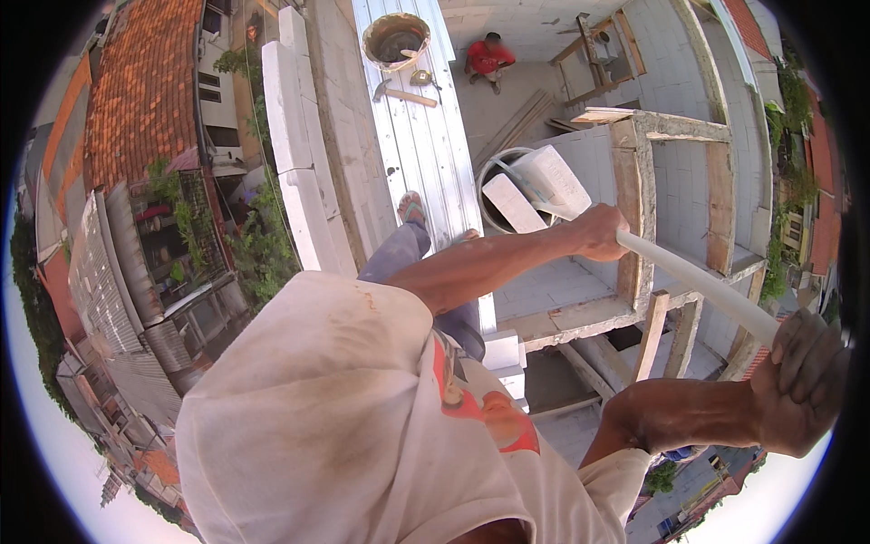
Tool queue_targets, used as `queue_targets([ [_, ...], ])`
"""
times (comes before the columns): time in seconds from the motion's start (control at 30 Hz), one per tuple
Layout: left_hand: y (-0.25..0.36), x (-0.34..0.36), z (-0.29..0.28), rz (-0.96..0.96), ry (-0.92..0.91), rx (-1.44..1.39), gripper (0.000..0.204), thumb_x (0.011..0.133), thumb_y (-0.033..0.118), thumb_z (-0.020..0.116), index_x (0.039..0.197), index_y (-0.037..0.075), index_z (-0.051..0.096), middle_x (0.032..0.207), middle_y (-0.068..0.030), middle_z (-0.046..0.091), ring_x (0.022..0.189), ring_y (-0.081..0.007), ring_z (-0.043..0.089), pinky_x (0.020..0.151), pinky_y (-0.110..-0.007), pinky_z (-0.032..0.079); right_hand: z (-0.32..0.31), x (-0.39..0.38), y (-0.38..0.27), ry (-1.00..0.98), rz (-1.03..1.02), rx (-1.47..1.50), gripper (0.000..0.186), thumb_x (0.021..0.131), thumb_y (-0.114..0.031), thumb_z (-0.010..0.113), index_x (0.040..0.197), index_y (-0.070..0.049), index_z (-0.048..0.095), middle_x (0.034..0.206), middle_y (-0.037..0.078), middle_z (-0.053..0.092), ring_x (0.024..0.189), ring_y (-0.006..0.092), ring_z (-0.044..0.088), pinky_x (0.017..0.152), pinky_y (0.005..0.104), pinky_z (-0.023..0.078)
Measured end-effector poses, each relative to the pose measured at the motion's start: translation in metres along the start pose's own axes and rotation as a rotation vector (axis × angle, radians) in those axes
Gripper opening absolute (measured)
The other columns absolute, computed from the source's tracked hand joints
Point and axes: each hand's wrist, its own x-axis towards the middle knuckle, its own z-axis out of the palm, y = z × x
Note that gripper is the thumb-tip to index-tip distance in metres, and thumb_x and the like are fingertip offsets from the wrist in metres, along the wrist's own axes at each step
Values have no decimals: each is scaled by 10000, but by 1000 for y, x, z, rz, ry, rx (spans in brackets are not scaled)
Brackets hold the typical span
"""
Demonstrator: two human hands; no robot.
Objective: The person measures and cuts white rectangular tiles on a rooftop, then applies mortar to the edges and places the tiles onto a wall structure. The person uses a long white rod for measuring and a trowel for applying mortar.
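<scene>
My left hand (pixel 603 233) is closed around one end of a pale, round pole (pixel 693 279). Farther along it, at the right, my right hand (pixel 805 381) grips the pole with its fingers wrapped over. Both forearms reach out to the right side. Below my left forearm is a round tub (pixel 488 210) loaded with white blocks (pixel 548 179). A thin strap or bar crosses between the blocks. I cannot tell whether the tub hangs or rests on something.
My foot (pixel 410 207) stands on a ribbed metal plank (pixel 421 150). On the plank are a mortar bucket (pixel 396 41), a claw hammer (pixel 405 94) and a small tool (pixel 422 79). A person in red (pixel 489 59) is below. Concrete framing (pixel 639 208) rises at right, a block wall (pixel 299 154) at left.
</scene>
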Motion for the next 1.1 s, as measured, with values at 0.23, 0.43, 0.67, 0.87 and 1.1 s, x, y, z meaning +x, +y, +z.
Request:
queue_targets([
  [0.23,-35,19,30,-2,-70,73,225,878,249,724,864,33,786,836,-201,762,842,-401,752,773,-486,574,12,-17,24,201,77,243,427,1069,-102,399,660,-180,305,582,7,240,481,116,238,538,312,351],
  [0.43,-15,28,4,-34,-369,323,344,843,57,670,1180,55,736,1171,-171,760,1133,-356,722,952,-487,557,9,-44,75,465,150,152,475,1103,-156,448,642,-166,330,548,-1,254,440,115,273,486,307,337],
  [0.67,161,29,-59,445,-249,-578,585,908,220,699,1423,-34,587,1484,-254,604,1488,-362,503,1264,-451,371,21,-102,171,814,356,-19,445,1083,-165,522,651,-145,416,575,-20,305,483,115,323,528,320,375],
  [0.87,242,33,-17,511,-421,-260,528,843,297,737,1285,9,720,1305,-258,712,1263,-357,684,1070,-399,544,43,-145,252,939,444,-52,433,1074,-166,543,658,-134,429,578,-11,341,500,117,348,547,318,393],
  [1.1,251,48,36,414,-481,-166,490,837,305,743,1235,19,748,1213,-245,739,1189,-358,714,1025,-402,564,46,-186,295,968,489,-54,421,1065,-167,568,665,-121,445,580,0,382,520,120,376,568,316,415],
])
